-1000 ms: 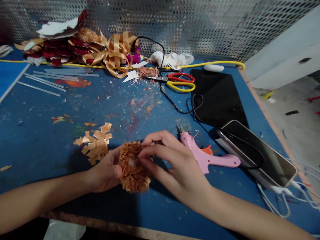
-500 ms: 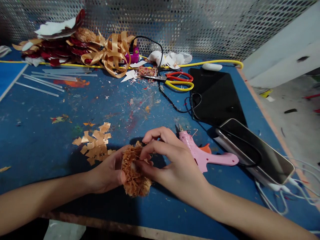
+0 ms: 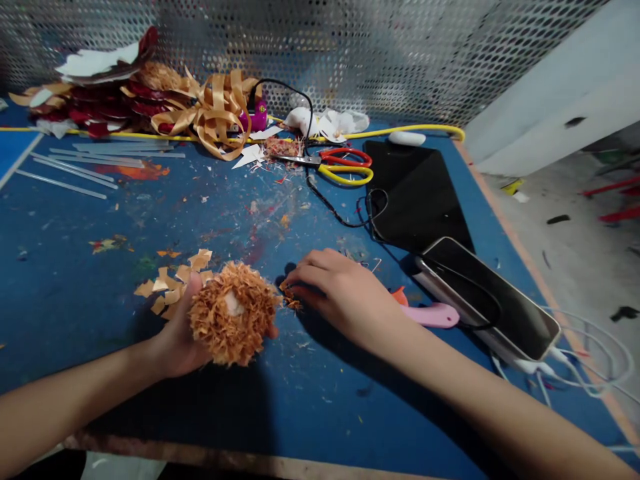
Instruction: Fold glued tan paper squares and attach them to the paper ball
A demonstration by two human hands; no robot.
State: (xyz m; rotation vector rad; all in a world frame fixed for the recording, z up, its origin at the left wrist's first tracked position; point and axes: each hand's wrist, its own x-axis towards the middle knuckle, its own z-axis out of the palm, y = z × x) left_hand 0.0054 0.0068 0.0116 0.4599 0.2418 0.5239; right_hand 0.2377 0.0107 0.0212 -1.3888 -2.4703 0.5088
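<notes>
A round, ruffled orange-brown ball (image 3: pixel 225 340) with a pale patch in its middle rests in my left hand (image 3: pixel 181 333), whose fingers wrap round its left side and underside. My right hand (image 3: pixel 335 290) is down at the table, right of the ball, its fingertips together at a few small folded brown pieces (image 3: pixel 291 298). Flat tan cut squares (image 3: pixel 167 283) lie behind and left of my left hand. The pink glue gun (image 3: pixel 435 315) is partly hidden beneath my right hand and forearm.
Scissors (image 3: pixel 345 167) with red and yellow handles lie at the back, beside a black tablet (image 3: pixel 420 193). A phone (image 3: pixel 493 293) with white cables is at the right. Clear glue sticks (image 3: pixel 75 167), tan ribbon (image 3: pixel 220 110) and dark red pieces (image 3: pixel 100 110) lie at the back left.
My right hand has left the ball and lowered to the small brown pieces. My left hand has turned the ball so its pale patch faces up, and moved it left. The view has shifted slightly.
</notes>
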